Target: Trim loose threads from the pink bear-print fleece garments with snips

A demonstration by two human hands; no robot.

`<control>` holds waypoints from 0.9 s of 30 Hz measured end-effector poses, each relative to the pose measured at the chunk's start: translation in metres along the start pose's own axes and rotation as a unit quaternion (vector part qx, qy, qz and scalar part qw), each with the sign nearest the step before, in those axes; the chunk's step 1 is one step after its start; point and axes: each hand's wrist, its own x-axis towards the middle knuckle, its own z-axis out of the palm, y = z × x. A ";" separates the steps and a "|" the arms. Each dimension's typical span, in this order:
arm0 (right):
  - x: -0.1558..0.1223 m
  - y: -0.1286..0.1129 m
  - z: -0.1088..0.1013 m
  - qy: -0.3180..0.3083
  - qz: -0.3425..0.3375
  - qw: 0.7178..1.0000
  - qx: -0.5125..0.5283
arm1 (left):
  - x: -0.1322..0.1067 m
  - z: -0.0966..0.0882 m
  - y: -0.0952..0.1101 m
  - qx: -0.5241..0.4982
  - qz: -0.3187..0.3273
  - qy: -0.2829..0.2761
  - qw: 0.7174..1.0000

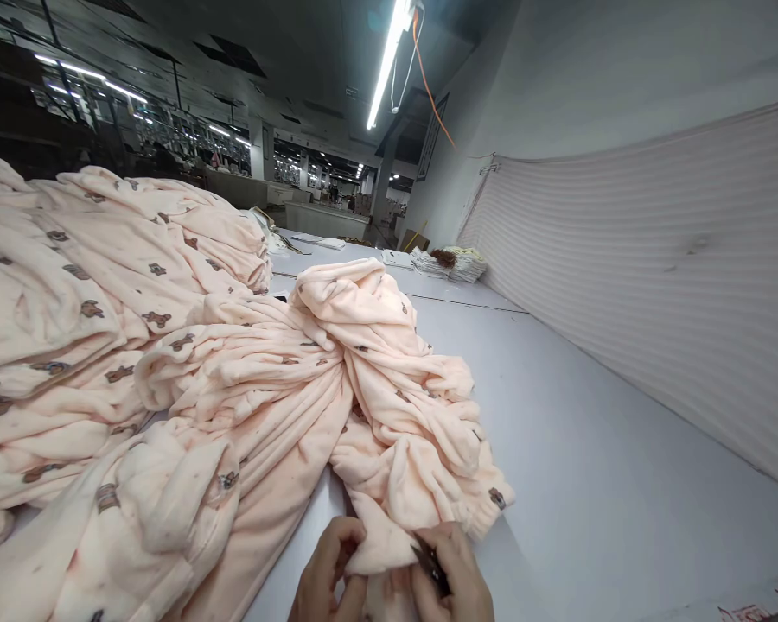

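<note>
Low in the head view, my left hand (333, 572) pinches an edge of soft pale-pink fleece between thumb and fingers. Close beside it, my right hand (455, 574) is closed around small dark thread snips (430, 566), whose pointed blades lie against the same piece of cloth. That cloth is part of a crumpled pink fleece garment (389, 415) printed with little brown bears. It spreads over the table in front of both hands, gathered near its middle, with a ribbed cuff (489, 511) at its right side. Part of the snips is hidden in my right palm.
A big heap of the same printed fleece (58, 285) covers the left side. The pale table (557, 432) stretches right to a striped cloth (654, 276) hung along the wall. Stacks of folded cloth (467, 263) sit at the far end. A tube light (387, 65) hangs overhead.
</note>
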 end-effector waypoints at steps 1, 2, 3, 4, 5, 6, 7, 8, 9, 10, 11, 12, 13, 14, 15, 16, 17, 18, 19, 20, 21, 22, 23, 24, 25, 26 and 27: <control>0.005 -0.001 -0.002 0.013 -0.018 1.000 -0.001 | 0.001 -0.001 0.005 -0.004 -0.020 -0.003 1.000; 0.012 -0.003 -0.004 0.023 -0.029 0.999 -0.005 | 0.003 -0.001 0.012 -0.025 -0.058 -0.020 0.998; 0.019 -0.005 -0.007 0.027 -0.033 0.999 -0.012 | 0.006 -0.002 0.018 -0.063 -0.106 -0.047 0.991; 0.026 -0.007 -0.009 0.026 -0.030 0.999 -0.024 | 0.009 -0.002 0.025 -0.115 -0.155 -0.073 0.979; 0.032 -0.009 -0.010 0.021 -0.021 0.999 -0.040 | 0.012 -0.001 0.031 -0.171 -0.196 -0.092 0.961; 0.037 -0.011 -0.011 0.012 -0.008 0.998 -0.056 | 0.016 -0.001 0.037 -0.222 -0.224 -0.097 0.944; 0.041 -0.012 -0.012 0.000 0.006 0.997 -0.072 | 0.019 -0.002 0.041 -0.263 -0.238 -0.092 0.930; 0.044 -0.013 -0.013 -0.015 0.020 0.996 -0.082 | 0.021 -0.002 0.044 -0.293 -0.244 -0.089 0.920; 0.045 -0.013 -0.015 -0.034 0.029 0.996 -0.083 | 0.023 -0.003 0.045 -0.316 -0.251 -0.092 0.910; 0.044 -0.013 -0.016 -0.056 0.033 0.995 -0.073 | 0.025 -0.003 0.045 -0.334 -0.257 -0.101 0.901; 0.042 -0.013 -0.018 -0.079 0.030 0.995 -0.055 | 0.026 -0.004 0.044 -0.349 -0.263 -0.112 0.893; 0.039 -0.014 -0.020 -0.099 0.023 0.994 -0.033 | 0.027 -0.005 0.043 -0.359 -0.266 -0.120 0.886; 0.037 -0.015 -0.022 -0.114 0.013 0.993 -0.013 | 0.027 -0.005 0.042 -0.365 -0.267 -0.124 0.883; 0.034 -0.017 -0.024 -0.120 0.002 0.993 -0.003 | 0.027 -0.006 0.041 -0.367 -0.266 -0.125 0.883; 0.032 -0.020 -0.025 -0.121 -0.007 0.993 -0.006 | 0.027 -0.005 0.042 -0.366 -0.264 -0.126 0.883; 0.031 -0.022 -0.026 -0.119 -0.013 0.993 -0.020 | 0.027 -0.005 0.043 -0.365 -0.263 -0.130 0.884; 0.031 -0.025 -0.027 -0.116 -0.015 0.992 -0.036 | 0.027 -0.004 0.045 -0.364 -0.261 -0.137 0.883; 0.032 -0.027 -0.028 -0.115 -0.012 0.992 -0.051 | 0.027 -0.003 0.047 -0.362 -0.259 -0.148 0.883; 0.034 -0.028 -0.029 -0.118 -0.006 0.991 -0.058 | 0.027 -0.003 0.049 -0.358 -0.255 -0.160 0.884; 0.036 -0.029 -0.030 -0.124 0.003 0.991 -0.054 | 0.027 -0.003 0.051 -0.351 -0.250 -0.169 0.886; 0.038 -0.029 -0.031 -0.135 0.011 0.990 -0.042 | 0.028 -0.003 0.052 -0.342 -0.245 -0.174 0.890; 0.040 -0.028 -0.032 -0.147 0.016 0.989 -0.029 | 0.028 -0.003 0.053 -0.330 -0.242 -0.176 0.895; 0.041 -0.027 -0.033 -0.157 0.017 0.987 -0.018 | 0.028 -0.004 0.053 -0.319 -0.241 -0.177 0.899; 0.043 -0.026 -0.034 -0.164 0.017 0.986 -0.011 | 0.029 -0.004 0.053 -0.310 -0.242 -0.179 0.902; 0.043 -0.025 -0.034 -0.164 0.018 0.986 -0.008 | 0.029 -0.004 0.053 -0.305 -0.243 -0.182 0.902; 0.044 -0.024 -0.035 -0.158 0.020 0.987 -0.007 | 0.030 -0.005 0.053 -0.303 -0.245 -0.187 0.902; 0.044 -0.025 -0.036 -0.151 0.026 0.988 -0.006 | 0.030 -0.004 0.053 -0.304 -0.246 -0.192 0.900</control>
